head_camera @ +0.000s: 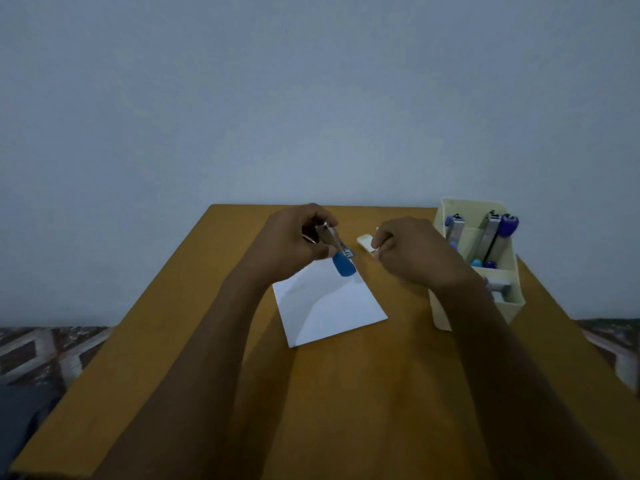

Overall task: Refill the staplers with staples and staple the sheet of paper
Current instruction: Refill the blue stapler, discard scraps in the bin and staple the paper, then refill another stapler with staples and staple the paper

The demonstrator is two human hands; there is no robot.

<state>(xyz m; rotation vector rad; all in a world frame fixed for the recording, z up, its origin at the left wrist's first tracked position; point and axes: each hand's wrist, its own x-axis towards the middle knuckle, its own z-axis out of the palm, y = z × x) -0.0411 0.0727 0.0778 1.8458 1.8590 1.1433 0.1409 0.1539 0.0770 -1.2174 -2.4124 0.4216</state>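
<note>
My left hand (pixel 294 242) grips a blue stapler (pixel 337 252) above the far corner of a white sheet of paper (pixel 329 303). The stapler's metal part points up and away, its blue end down toward the sheet. My right hand (pixel 408 252) is closed with its fingertips pinched at a small white staple box (pixel 367 242) lying on the table just right of the stapler. Whether staples are between those fingers is too small to tell.
The wooden table (pixel 346 393) fills the lower view. A cream organiser box (pixel 505 306) at the right holds several more staplers, blue and purple (pixel 509 225). A plain wall stands behind. Patterned floor shows past both table sides.
</note>
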